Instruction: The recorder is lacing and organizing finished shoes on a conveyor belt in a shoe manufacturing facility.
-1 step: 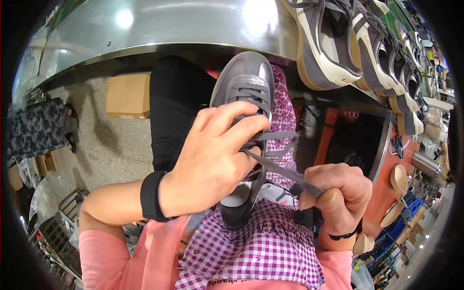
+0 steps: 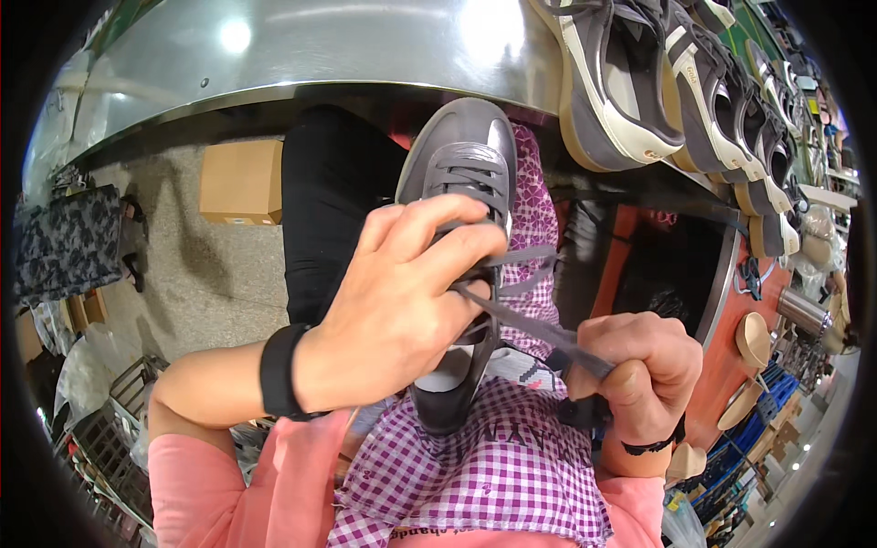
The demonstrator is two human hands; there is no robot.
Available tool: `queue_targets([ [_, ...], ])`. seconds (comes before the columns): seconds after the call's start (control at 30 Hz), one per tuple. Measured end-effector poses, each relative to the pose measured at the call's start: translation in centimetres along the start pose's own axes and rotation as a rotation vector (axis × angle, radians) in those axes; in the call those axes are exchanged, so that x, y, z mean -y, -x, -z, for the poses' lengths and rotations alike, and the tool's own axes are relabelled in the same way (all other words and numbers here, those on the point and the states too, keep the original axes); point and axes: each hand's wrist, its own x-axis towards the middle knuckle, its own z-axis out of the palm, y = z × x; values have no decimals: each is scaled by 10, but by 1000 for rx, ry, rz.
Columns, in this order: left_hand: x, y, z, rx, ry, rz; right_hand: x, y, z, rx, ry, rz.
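A grey sneaker (image 2: 461, 128) with a shiny toe rests on my lap, its toe pointing away from me. My left hand (image 2: 402, 292) is curled over the sneaker's lacing area, fingers bent and closed on it. The tongue and upper eyelets are hidden beneath that hand. A flat grey shoelace (image 2: 539, 329) runs taut from beside the left thumb to my right hand (image 2: 639, 365), which pinches its end between thumb and bent fingers. Another loop of lace hangs slack above the taut stretch. A purple checked apron (image 2: 484, 475) lies under the sneaker's heel.
A shiny metal bench top (image 2: 365, 46) spans the far side. Several grey and white sneakers (image 2: 630, 100) stand along it at the right. Tan shoe-shaped pieces (image 2: 754, 338) lie on a reddish surface. A cardboard box (image 2: 242, 183) sits on the floor at the left.
My left hand has shifted very slightly to the left with the near end of the lace. My right hand stays almost in place, still pinching the lace.
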Motion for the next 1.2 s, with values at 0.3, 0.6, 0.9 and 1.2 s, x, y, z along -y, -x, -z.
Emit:
queue_targets([
  [0.3, 23, 21, 88, 636, 1091, 190, -17, 14, 12, 428, 25, -648],
  [0.6, 13, 25, 75, 300, 253, 224, -13, 15, -2, -68, 294, -297],
  [0.9, 0, 11, -3, 0, 50, -85, -7, 10, -14, -33, 475, 89],
  [1.2, 18, 6, 67, 93, 634, -10, -21, 3, -26, 8, 832, 75],
])
